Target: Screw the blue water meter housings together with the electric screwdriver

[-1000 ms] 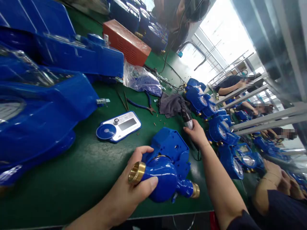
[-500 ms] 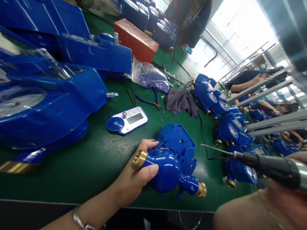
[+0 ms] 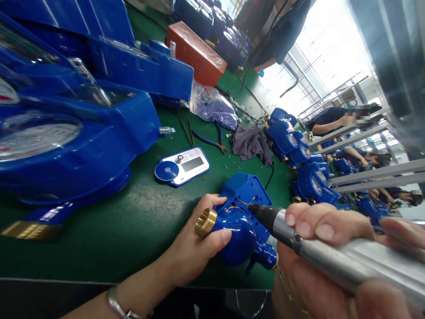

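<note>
My left hand is wrapped round a blue water meter body with a brass threaded end, lying bottom-up on the green table. My right hand grips a silver electric screwdriver; its thin bit touches the meter's blue housing near the top of the round bowl. A blue and white meter faceplate lies on the table just beyond the meter.
Large blue meters fill the left. A row of blue meters lines the right edge. Pliers, a grey cloth, a plastic bag and a red box lie farther back. Other people sit at right.
My right hand brought the screwdriver in from the right, closer to the camera, until its bit met the meter. My left hand kept hold of the meter.
</note>
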`<action>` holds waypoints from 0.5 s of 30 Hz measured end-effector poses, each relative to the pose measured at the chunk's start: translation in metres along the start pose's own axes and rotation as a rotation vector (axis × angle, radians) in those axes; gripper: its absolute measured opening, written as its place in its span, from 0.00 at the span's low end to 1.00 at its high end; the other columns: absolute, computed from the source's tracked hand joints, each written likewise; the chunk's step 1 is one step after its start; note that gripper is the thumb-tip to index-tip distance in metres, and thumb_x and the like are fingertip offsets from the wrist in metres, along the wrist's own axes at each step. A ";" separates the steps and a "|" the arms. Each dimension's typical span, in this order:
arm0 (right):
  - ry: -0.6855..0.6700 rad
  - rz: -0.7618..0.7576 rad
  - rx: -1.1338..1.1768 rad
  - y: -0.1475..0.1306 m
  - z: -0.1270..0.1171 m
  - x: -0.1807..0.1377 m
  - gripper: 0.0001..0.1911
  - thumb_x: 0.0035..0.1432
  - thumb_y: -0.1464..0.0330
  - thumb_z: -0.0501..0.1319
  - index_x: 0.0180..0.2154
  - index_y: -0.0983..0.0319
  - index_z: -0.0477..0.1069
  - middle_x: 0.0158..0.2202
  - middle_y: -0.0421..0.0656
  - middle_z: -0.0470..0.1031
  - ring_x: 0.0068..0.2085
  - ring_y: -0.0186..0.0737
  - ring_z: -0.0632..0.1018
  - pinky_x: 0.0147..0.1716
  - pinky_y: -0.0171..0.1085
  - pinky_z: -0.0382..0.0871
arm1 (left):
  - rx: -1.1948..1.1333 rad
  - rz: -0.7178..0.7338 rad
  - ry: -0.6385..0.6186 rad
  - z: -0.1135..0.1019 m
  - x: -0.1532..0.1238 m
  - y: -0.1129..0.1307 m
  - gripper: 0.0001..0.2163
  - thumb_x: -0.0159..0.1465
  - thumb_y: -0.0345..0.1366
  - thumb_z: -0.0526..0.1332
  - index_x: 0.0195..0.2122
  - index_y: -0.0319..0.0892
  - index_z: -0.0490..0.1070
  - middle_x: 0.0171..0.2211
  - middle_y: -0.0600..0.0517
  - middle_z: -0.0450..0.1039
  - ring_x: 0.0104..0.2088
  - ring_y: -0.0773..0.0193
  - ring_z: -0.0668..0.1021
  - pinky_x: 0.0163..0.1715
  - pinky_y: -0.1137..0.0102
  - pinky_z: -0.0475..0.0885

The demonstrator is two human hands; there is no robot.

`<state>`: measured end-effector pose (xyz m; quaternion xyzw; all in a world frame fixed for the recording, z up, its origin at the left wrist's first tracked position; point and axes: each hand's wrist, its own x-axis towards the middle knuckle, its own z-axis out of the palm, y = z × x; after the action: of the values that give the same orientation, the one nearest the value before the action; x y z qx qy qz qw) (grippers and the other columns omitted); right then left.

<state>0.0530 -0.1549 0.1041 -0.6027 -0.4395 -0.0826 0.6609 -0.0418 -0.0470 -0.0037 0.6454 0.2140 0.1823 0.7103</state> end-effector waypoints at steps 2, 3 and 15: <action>0.127 -0.048 0.117 0.007 0.004 -0.002 0.18 0.57 0.64 0.58 0.50 0.56 0.62 0.29 0.41 0.66 0.30 0.45 0.72 0.34 0.51 0.72 | -0.010 0.007 -0.006 0.000 0.000 -0.001 0.24 0.56 0.45 0.57 0.53 0.43 0.59 0.54 0.45 0.60 0.56 0.46 0.65 0.57 0.50 0.58; 0.144 -0.059 0.142 0.012 0.005 -0.003 0.19 0.56 0.66 0.59 0.49 0.58 0.62 0.30 0.41 0.68 0.31 0.45 0.73 0.36 0.51 0.72 | -0.012 0.016 -0.002 0.000 0.000 -0.001 0.24 0.56 0.44 0.57 0.53 0.44 0.59 0.54 0.45 0.60 0.56 0.46 0.65 0.57 0.50 0.58; 0.034 -0.085 0.298 0.024 0.023 -0.008 0.17 0.53 0.69 0.59 0.46 0.59 0.64 0.30 0.39 0.71 0.29 0.42 0.73 0.34 0.48 0.73 | -0.005 0.045 -0.009 0.000 -0.003 -0.001 0.24 0.56 0.45 0.57 0.52 0.44 0.60 0.55 0.45 0.59 0.57 0.46 0.64 0.58 0.50 0.58</action>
<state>0.0525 -0.1320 0.0781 -0.4774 -0.4606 -0.0548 0.7463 -0.0440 -0.0487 -0.0049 0.6490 0.1959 0.1960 0.7085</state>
